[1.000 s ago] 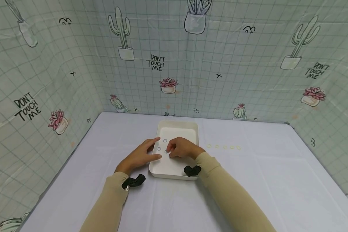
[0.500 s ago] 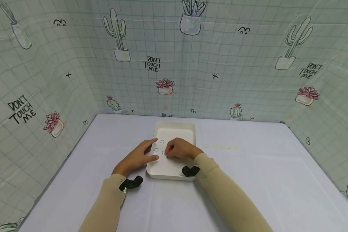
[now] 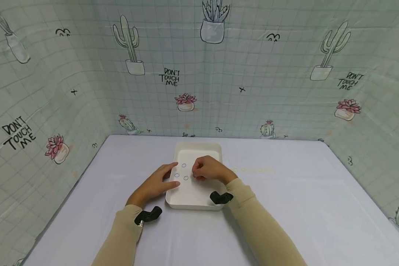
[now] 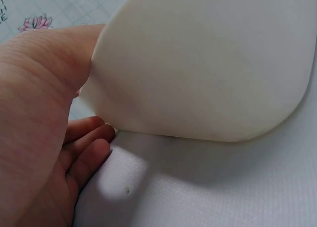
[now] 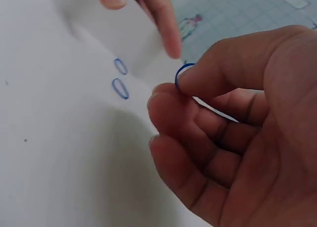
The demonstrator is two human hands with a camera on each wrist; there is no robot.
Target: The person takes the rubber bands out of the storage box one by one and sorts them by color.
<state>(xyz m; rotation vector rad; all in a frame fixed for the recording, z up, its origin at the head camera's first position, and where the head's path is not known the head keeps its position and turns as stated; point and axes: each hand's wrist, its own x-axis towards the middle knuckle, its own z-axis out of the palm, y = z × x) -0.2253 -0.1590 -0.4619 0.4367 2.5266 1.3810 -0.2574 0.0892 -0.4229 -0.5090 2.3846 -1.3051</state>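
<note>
My right hand (image 3: 210, 169) pinches a thin blue ring (image 5: 177, 78) between thumb and index finger, close over the middle of the white tray (image 3: 196, 203). The other fingers are curled in beneath. Three more thin blue rings (image 3: 186, 178) lie in the left half of the tray, and two of them show in the right wrist view. My left hand (image 3: 155, 184) holds the tray's left wall, thumb and index finger over the rim. In the left wrist view, its other fingers (image 4: 94, 160) meet the outside of the wall near the table.
A row of several faint yellow rings (image 3: 252, 170) lies on the white tabletop (image 3: 286, 207) to the right of the tray. Cloth walls (image 3: 232, 62) printed with cacti close in the table at the back and sides. A black wrist band (image 3: 221, 198) hangs over the tray's front right.
The right hand has drawn back slightly to the right and away from the front, uncovering the nearest ring in the tray. The left hand stays at the rim; the head view has tilted a little.
</note>
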